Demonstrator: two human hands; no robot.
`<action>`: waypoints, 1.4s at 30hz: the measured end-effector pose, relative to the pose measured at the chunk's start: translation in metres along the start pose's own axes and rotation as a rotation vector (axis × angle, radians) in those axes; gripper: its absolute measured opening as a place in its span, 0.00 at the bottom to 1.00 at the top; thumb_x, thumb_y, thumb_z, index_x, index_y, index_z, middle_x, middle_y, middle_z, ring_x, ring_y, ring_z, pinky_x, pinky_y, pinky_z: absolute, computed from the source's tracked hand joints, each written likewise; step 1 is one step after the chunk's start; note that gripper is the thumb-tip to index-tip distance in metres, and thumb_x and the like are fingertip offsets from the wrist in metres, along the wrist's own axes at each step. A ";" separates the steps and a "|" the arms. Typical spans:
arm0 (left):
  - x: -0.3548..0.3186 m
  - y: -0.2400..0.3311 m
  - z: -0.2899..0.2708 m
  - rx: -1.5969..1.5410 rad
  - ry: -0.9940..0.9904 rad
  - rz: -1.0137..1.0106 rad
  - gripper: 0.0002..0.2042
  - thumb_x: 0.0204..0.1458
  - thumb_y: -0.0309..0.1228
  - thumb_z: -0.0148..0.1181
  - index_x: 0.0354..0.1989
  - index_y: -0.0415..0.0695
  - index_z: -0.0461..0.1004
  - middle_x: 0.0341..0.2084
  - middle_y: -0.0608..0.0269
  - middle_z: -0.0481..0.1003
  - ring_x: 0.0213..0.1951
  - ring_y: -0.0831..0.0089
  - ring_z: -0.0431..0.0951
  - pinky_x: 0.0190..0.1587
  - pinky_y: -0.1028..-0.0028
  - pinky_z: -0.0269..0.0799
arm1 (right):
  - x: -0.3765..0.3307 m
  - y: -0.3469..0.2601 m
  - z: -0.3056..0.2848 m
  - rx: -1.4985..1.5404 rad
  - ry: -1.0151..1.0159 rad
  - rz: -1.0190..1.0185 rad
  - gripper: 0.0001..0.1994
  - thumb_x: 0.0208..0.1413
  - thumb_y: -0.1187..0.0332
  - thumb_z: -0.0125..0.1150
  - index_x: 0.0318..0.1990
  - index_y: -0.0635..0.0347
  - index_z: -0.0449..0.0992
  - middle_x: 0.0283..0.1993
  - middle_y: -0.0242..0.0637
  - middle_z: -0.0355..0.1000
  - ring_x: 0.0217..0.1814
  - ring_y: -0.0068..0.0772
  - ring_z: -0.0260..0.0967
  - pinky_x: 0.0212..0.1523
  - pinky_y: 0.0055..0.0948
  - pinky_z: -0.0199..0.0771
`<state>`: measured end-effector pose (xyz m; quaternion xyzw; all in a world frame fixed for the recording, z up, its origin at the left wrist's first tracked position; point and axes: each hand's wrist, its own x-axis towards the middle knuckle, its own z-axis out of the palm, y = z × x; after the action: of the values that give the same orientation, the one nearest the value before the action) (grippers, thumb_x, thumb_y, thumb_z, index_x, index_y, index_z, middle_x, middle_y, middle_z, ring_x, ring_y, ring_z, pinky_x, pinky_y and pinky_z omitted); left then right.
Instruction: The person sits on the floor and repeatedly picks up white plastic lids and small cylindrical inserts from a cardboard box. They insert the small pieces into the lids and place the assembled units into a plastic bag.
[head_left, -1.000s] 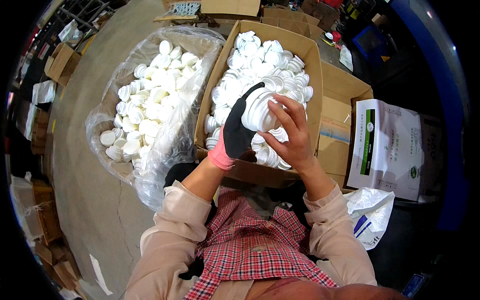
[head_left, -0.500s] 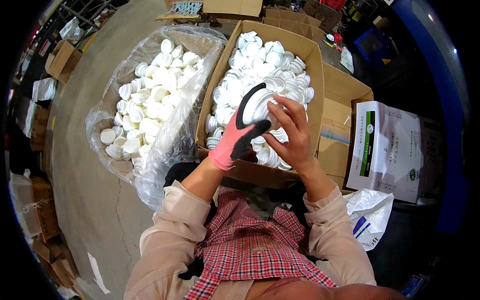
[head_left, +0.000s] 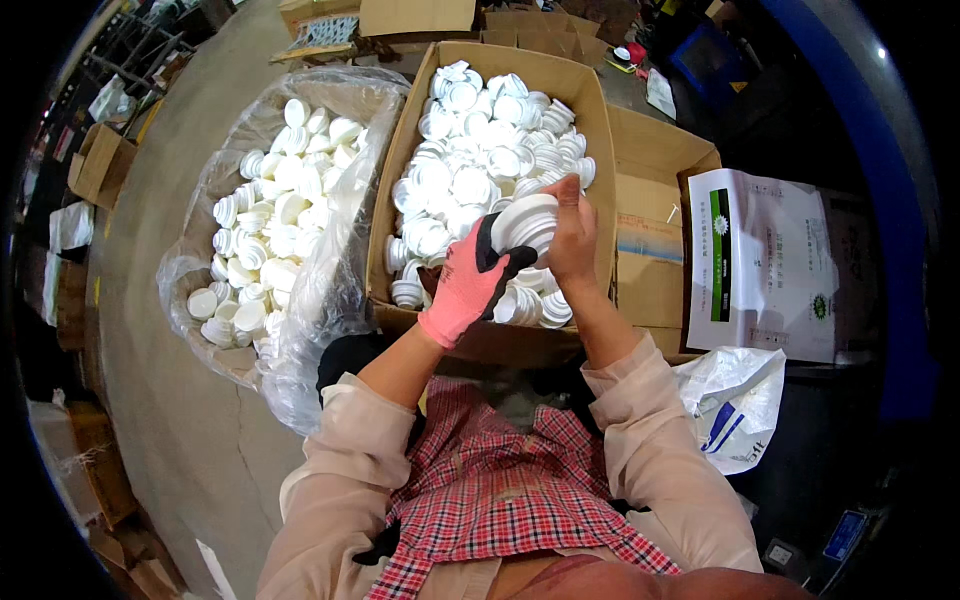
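A round white plastic lid with stepped rings (head_left: 527, 226) is held between both hands over the near part of a cardboard box (head_left: 596, 100). My left hand (head_left: 468, 285), in a pink glove with black fingers, grips the lid from its left side. Bare, my right hand (head_left: 573, 238) closes on the lid's right edge, thumb up along the rim. Under and beyond them lies a heap of similar white lids (head_left: 480, 150) filling the box. Some of the right fingers are hidden behind the lid.
Left of the box stands a clear plastic bag (head_left: 345, 240) with more white lids (head_left: 285, 200). At the right are an open cardboard carton (head_left: 640, 160), a printed white sheet (head_left: 765, 265) and a crumpled white sack (head_left: 735, 405). A blue frame (head_left: 890, 190) borders the right side.
The lid is turned and sits slightly lower in my hands. My right fingers, spread over its face before, now wrap its right edge. The whole view has shifted a little.
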<state>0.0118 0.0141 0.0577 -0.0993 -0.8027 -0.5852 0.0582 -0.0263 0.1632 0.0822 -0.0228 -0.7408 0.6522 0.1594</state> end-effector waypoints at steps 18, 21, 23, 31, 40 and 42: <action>0.023 -0.026 -0.043 -1.314 -0.119 -0.434 0.25 0.63 0.44 0.48 0.58 0.33 0.64 0.50 0.50 0.74 0.49 0.58 0.77 0.49 0.57 0.78 | 0.015 0.016 -0.010 0.376 -0.405 0.320 0.36 0.64 0.39 0.36 0.50 0.69 0.72 0.44 0.46 0.75 0.41 0.33 0.75 0.44 0.30 0.76; 0.022 -0.028 -0.043 -1.261 -0.106 -0.407 0.24 0.62 0.42 0.50 0.57 0.33 0.65 0.48 0.52 0.74 0.47 0.59 0.78 0.48 0.58 0.78 | 0.013 0.020 -0.007 0.369 -0.404 0.303 0.30 0.66 0.45 0.40 0.50 0.69 0.71 0.44 0.45 0.75 0.40 0.30 0.75 0.41 0.27 0.76; 0.018 -0.022 -0.046 -1.140 -0.053 -0.416 0.23 0.62 0.41 0.52 0.55 0.32 0.67 0.46 0.53 0.74 0.45 0.62 0.78 0.48 0.60 0.78 | 0.011 0.023 -0.006 0.369 -0.388 0.257 0.21 0.66 0.54 0.49 0.46 0.66 0.75 0.40 0.40 0.77 0.38 0.28 0.75 0.38 0.25 0.75; 0.019 -0.034 -0.070 -1.160 -0.025 -0.304 0.23 0.61 0.39 0.54 0.56 0.30 0.65 0.48 0.55 0.72 0.47 0.62 0.76 0.52 0.58 0.75 | -0.057 0.110 0.036 -0.688 -0.684 -0.209 0.24 0.50 0.62 0.65 0.54 0.61 0.71 0.43 0.49 0.75 0.44 0.56 0.72 0.48 0.43 0.72; 0.016 -0.021 -0.078 -0.943 0.017 -0.273 0.22 0.59 0.36 0.58 0.55 0.32 0.67 0.45 0.58 0.75 0.45 0.70 0.77 0.48 0.70 0.75 | -0.008 0.082 0.020 -0.374 -0.594 0.151 0.12 0.44 0.65 0.62 0.34 0.64 0.77 0.29 0.44 0.75 0.33 0.37 0.74 0.37 0.32 0.72; 0.017 -0.015 -0.075 -0.828 0.003 -0.224 0.21 0.58 0.36 0.59 0.54 0.33 0.68 0.44 0.59 0.75 0.44 0.72 0.77 0.47 0.74 0.74 | 0.011 0.062 -0.009 -0.097 -0.532 0.057 0.08 0.47 0.73 0.60 0.37 0.64 0.76 0.43 0.37 0.74 0.43 0.25 0.70 0.39 0.26 0.72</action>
<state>-0.0099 -0.0604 0.0707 -0.0257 -0.5056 -0.8609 -0.0495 -0.0450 0.1836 0.0249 0.1210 -0.7860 0.6033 -0.0603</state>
